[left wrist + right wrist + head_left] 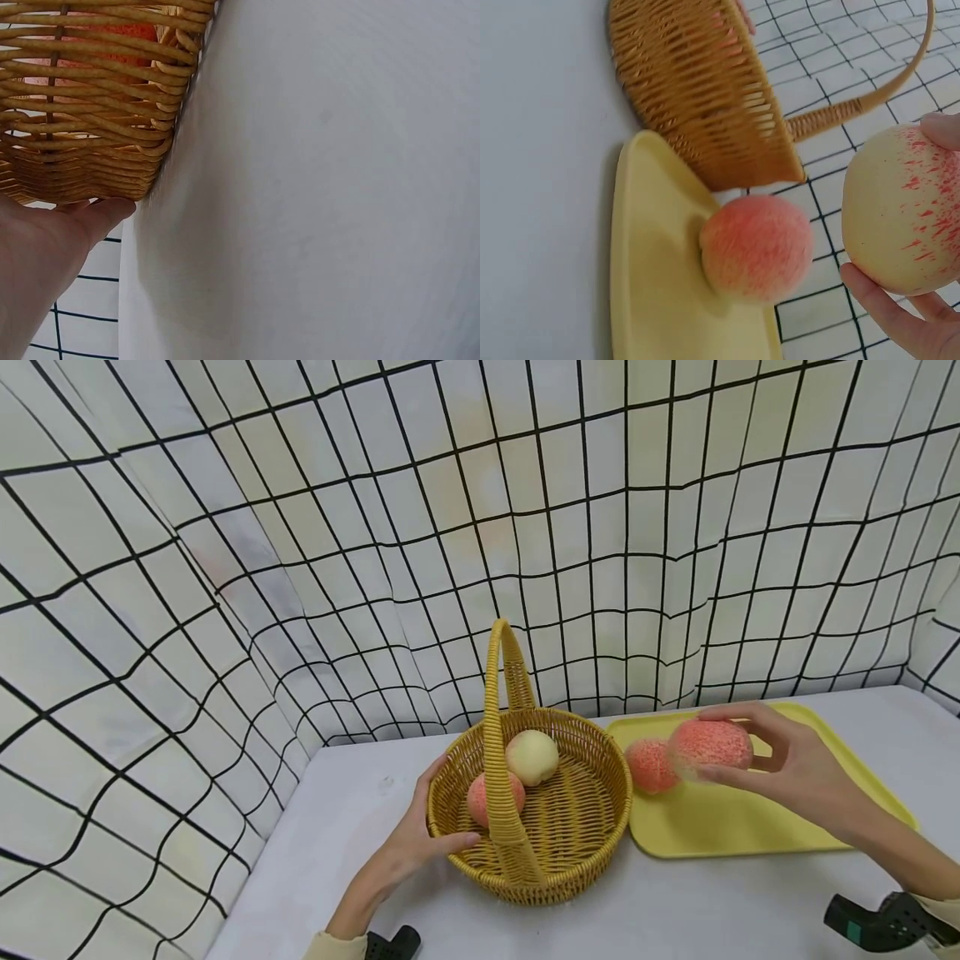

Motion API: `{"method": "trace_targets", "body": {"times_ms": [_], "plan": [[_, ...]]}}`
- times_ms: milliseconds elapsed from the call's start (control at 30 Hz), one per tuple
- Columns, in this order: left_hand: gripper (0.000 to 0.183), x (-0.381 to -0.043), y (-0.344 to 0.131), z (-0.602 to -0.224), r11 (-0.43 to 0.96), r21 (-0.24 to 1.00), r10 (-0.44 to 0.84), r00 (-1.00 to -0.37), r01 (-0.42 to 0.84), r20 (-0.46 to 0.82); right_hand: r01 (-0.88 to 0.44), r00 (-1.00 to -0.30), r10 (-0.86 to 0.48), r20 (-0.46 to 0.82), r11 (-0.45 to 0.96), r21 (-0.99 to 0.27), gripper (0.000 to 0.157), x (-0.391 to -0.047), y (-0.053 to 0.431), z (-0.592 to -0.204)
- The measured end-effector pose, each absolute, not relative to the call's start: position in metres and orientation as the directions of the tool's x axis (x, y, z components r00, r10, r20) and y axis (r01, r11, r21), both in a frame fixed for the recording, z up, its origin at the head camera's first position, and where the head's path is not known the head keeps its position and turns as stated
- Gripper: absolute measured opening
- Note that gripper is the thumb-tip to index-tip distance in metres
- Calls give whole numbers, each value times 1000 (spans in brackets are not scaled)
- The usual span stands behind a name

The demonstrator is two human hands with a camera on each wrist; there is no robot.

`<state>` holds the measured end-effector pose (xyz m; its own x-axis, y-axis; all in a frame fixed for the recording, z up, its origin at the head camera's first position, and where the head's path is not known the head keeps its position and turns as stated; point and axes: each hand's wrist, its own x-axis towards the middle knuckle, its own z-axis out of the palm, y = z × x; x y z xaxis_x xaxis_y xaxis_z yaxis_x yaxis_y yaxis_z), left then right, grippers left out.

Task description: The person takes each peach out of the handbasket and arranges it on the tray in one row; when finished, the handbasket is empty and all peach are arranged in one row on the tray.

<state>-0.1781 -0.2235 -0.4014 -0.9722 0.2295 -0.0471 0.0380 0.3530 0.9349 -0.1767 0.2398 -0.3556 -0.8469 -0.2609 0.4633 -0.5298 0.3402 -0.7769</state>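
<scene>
Currently, the right hand [797, 768] is clamping fingers and thumb on a pink-speckled, cream, rounded peach [712, 747], holding it above a shallow yellow tray [750, 827]. Just left of that hand, a second peach, pink-red and round [649, 766], is resting on the tray. Farther left, the left hand [422, 827] is gripping the side of a round, tan wicker basket [577, 822] with arched handle. Right of its fingers, a pinkish peach [480, 799] and a cream, round fruit [534, 757] are lying inside. Beyond both hands, black grid netting [626, 487] is hanging.

Seemingly beige sleeves [333, 947], black wrist cameras [873, 923]
</scene>
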Motion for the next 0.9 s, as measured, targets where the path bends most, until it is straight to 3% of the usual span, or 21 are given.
{"method": "trace_targets", "body": {"times_ms": [467,733,900], "plan": [[120,-178,-224,-400,345,937,240,-970,55,-32,-356,-931,-136,339,546,-758,58,-207,277,-390],[120,-177,-225,-400,346,937,245,-969,58,-30,-245,-969,-165,182,641,-728,62,-221,274,-400],[120,-179,-225,-403,345,936,259,-965,65,-29,-253,-967,-184,174,680,-688,60,-225,270,-399]]}}
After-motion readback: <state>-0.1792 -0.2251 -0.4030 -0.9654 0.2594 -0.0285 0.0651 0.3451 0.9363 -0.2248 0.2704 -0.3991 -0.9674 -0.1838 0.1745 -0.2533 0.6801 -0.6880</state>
